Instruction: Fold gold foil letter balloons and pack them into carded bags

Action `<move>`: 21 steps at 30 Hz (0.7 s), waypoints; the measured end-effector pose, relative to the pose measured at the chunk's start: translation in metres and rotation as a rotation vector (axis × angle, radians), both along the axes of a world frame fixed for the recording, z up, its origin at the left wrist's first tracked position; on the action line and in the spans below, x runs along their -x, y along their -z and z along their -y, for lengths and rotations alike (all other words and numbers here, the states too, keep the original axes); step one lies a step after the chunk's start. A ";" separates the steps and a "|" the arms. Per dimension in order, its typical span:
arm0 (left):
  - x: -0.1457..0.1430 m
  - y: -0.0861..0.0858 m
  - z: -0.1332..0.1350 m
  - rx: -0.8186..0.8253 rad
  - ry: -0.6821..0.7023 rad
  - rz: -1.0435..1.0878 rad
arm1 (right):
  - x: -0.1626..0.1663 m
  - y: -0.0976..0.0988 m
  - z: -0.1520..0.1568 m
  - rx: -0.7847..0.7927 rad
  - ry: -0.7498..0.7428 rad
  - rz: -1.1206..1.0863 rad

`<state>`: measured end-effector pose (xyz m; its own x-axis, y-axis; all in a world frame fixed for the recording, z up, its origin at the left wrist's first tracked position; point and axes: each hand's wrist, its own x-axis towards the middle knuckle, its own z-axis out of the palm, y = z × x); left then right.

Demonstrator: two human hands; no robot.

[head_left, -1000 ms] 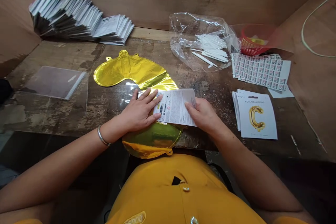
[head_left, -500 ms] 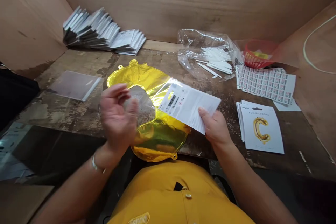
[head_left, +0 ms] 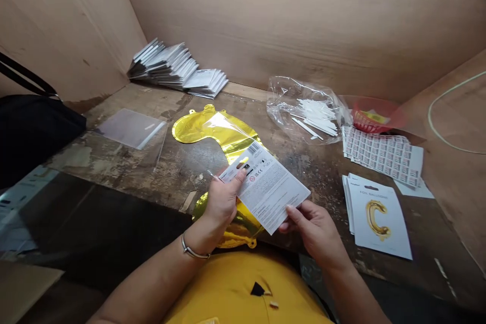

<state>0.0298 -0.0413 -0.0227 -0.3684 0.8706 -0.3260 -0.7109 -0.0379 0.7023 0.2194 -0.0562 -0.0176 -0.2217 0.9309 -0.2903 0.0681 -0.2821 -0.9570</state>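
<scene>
Gripping the card [head_left: 279,187] at opposite ends, both hands work above the near edge of the table [head_left: 315,167], in front of the yellow shirt [head_left: 235,288]. The right hand [head_left: 317,228] is closed on the card's near right corner, thumb on top and fingers beneath. The left hand [head_left: 222,200], with a bracelet [head_left: 193,250] at the wrist, is closed on the opposite end, thumb beside the hanger slot. The card is tilted, its face of small print and barcode upward. Clear film extends past its far edge; whether the film encloses the card cannot be told. The balloon [head_left: 192,129], flat gold foil, lies under the card and the left hand, its near end at the table edge, its far end toward the table's middle. On the right, a pile of balloon cards [head_left: 379,223] lies face up, the top one showing a gold C. On the left, a transparent pouch [head_left: 129,126] lies flat; a black bag [head_left: 36,131] is at the far left. Beyond the balloon cards are overlapping label sheets [head_left: 379,154], with the red basket [head_left: 374,121] just behind. Left of the basket, an open plastic bag [head_left: 281,106] contains white sticks [head_left: 317,116]. Farthest back, leaning rows of packets [head_left: 170,68] stand near the wooden wall [head_left: 288,20].
</scene>
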 end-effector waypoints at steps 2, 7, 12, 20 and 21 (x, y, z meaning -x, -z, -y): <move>-0.008 0.003 0.004 -0.024 0.000 -0.008 | 0.005 0.001 -0.001 -0.006 0.072 -0.010; -0.004 -0.002 0.000 -0.030 0.014 -0.005 | 0.016 -0.003 -0.001 -0.025 0.100 -0.012; -0.005 0.002 0.001 0.004 0.033 0.028 | 0.026 -0.005 0.003 -0.050 0.121 0.038; -0.008 0.009 0.011 0.025 0.030 -0.033 | 0.039 0.002 0.005 -0.005 0.133 0.057; -0.007 0.009 0.011 0.017 0.040 -0.055 | 0.041 0.003 0.005 -0.004 0.145 0.061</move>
